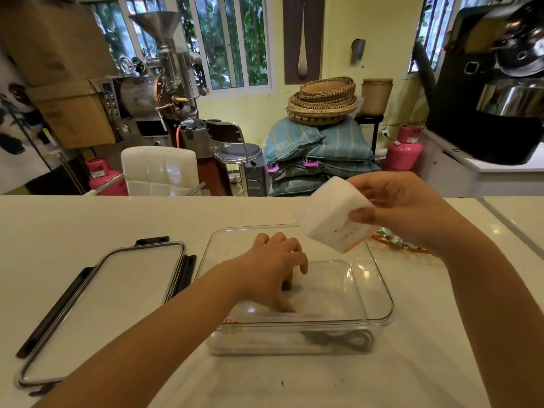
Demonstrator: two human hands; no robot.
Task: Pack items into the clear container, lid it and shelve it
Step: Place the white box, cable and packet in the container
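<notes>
Left hand (273, 266) down inside the clear container (379, 293) mid-table, fingers curled round a small dark item, right hand (403, 210) pinching a white packet (332, 216) just above its far rim, lid (97, 313) lying off to the left.

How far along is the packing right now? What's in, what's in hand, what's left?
Early stage. The left hand is inside the clear container, on a small dark item I cannot identify. The right hand holds a white packet above the container, not yet in. A colourful packet waits behind on the counter. The lid lies off to the left, so lidding and shelving remain.
</notes>
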